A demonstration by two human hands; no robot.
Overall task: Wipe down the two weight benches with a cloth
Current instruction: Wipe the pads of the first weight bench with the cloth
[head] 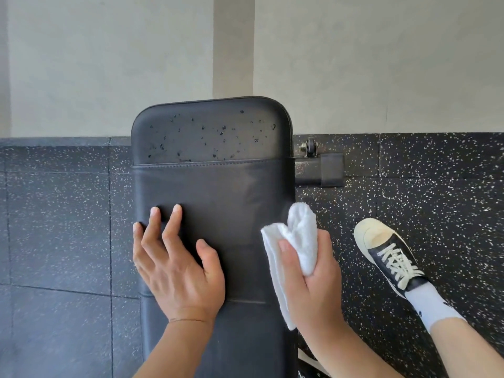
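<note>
Droplet-speckled black bench [218, 192] pad

A black padded weight bench [218, 192] runs lengthwise away from the viewer, a stitched seam crossing it near the far end. Droplets speckle the pad beyond that seam; the nearer part looks smooth. A white folded cloth [294, 241] is bunched at the bench's right edge, off the droplets.
</note>
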